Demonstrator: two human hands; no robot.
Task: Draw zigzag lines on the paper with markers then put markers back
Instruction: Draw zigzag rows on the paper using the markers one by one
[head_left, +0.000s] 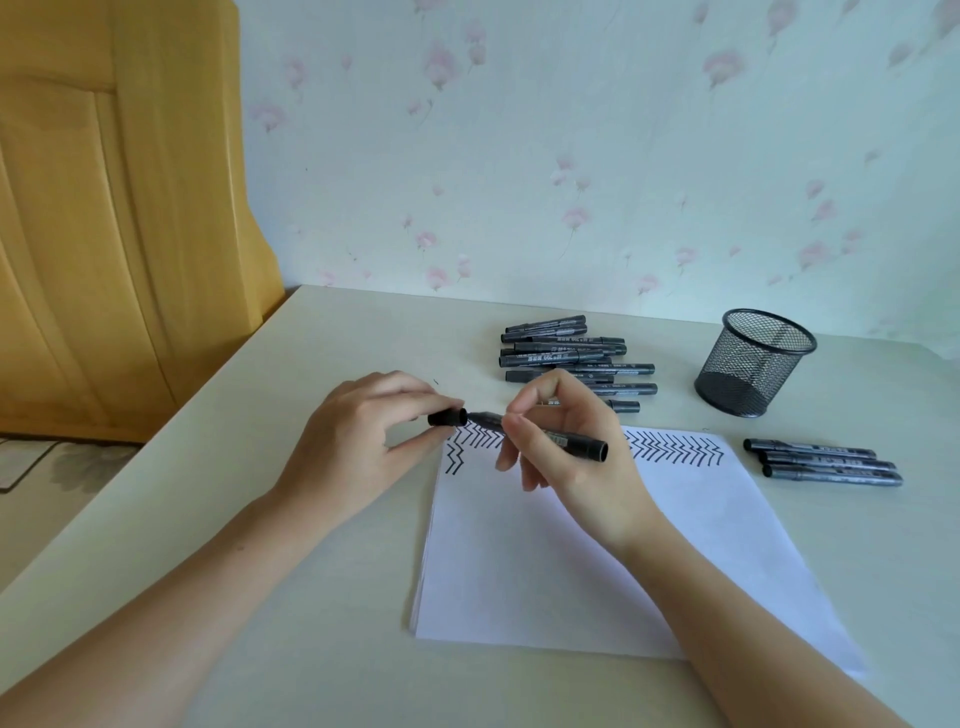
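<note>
A white sheet of paper (597, 551) lies on the table, with black zigzag lines (675, 447) along its far edge. My right hand (566, 447) grips a black marker (571, 441) above the paper's top left part, its tip pointing left. My left hand (363, 436) pinches the marker's black cap (448, 417) just off the tip; cap and tip nearly touch. A pile of several black markers (566, 353) lies beyond my hands. Three more markers (826, 462) lie right of the paper.
A black mesh pen cup (753, 364) stands upright and looks empty at the back right. The table (311, 597) meets a flowered wall behind. A wooden door panel (104, 208) stands beyond the table's left edge.
</note>
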